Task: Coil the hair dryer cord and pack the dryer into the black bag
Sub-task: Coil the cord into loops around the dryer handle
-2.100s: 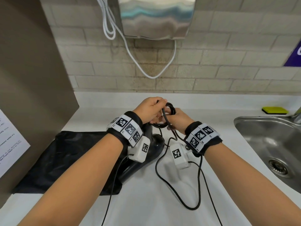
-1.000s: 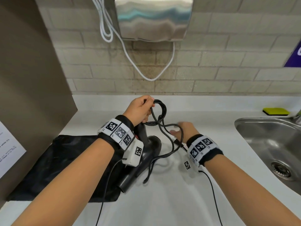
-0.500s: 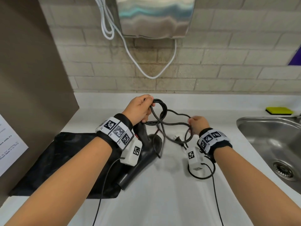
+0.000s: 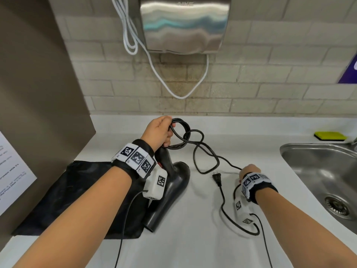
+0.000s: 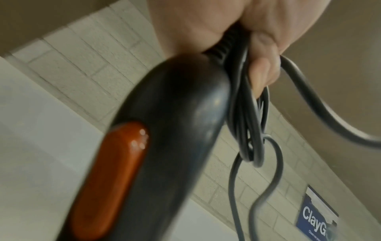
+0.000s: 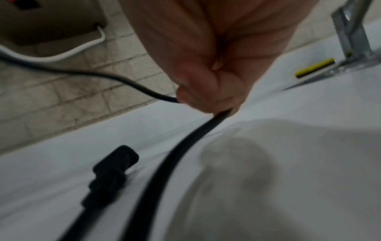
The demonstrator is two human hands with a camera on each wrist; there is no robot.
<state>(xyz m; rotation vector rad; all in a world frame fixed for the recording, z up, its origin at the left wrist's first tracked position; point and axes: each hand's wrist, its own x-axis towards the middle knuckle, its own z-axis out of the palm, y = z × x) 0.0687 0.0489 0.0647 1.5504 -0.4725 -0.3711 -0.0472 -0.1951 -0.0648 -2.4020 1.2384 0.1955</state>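
Cord (image 4: 204,149) stretched between both hands.
Left hand (image 4: 158,132) grips coils and dryer (image 4: 173,186) handle; right hand (image 4: 248,170) pinches cord beside the plug (image 4: 217,178).

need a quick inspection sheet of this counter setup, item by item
surface: white counter, bare in front of the arms.
job's things: black hair dryer lies partly on the flat black bag; cord only partly coiled, plug on the counter.
clutter: yellow sponge beside the sink.
grippers: left hand has its grip on the coiled loops at the dryer handle; right hand pinches the cord near the plug.
cables: white cable hangs below the wall unit; thin black wrist-camera leads trail along both arms.
surroundings: steel wall-mounted unit, tiled wall, brown partition with a paper notice.
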